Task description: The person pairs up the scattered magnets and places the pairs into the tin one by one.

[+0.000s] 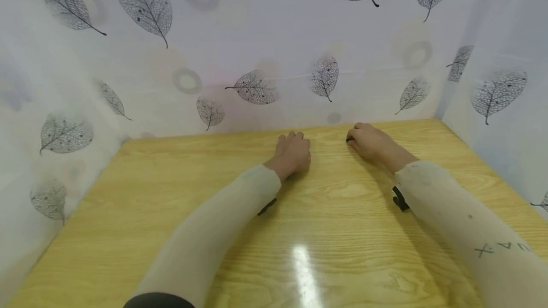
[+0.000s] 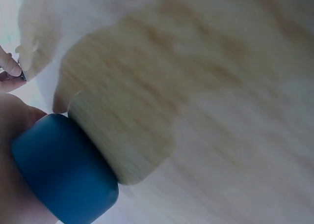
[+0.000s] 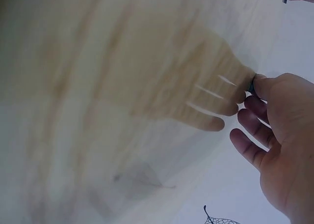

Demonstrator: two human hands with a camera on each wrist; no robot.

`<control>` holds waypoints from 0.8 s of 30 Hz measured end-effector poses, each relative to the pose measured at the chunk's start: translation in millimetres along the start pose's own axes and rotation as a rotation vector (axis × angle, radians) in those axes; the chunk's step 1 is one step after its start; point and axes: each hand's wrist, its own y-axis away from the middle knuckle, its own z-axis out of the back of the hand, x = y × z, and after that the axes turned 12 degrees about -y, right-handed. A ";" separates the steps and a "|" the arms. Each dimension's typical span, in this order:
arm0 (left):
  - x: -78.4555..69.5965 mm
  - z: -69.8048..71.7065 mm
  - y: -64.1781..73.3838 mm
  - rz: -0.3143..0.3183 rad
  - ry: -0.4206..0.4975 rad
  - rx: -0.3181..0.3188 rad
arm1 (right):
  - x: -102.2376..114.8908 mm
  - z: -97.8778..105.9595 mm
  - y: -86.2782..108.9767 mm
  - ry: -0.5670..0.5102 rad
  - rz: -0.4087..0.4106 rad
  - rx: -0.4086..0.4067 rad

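Observation:
My left hand (image 1: 293, 153), fingers curled downward, is low over the table near its far edge. In the left wrist view, a smooth blue cylinder-like object (image 2: 66, 170) with rounded edges lies against that hand; the head view hides it. To the right, my right hand (image 1: 370, 141) pinches a small dark object (image 3: 251, 85) between thumb and index finger at the tabletop. Its other fingers are loosely bent. The dark object is mostly covered, so its kind cannot be told. A gap of table separates the two hands.
The glossy wooden table (image 1: 141, 194) reflects the hands and a bright light streak. Leaf-patterned pale curtain (image 1: 274, 37) hangs along the far edge and both sides. Dark wrist devices (image 1: 400, 198) show under the sleeves.

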 end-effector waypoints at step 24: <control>-2.6 3.3 0.9 0.030 -0.009 -0.037 | 12.2 -5.3 2.7 -0.023 0.059 -0.040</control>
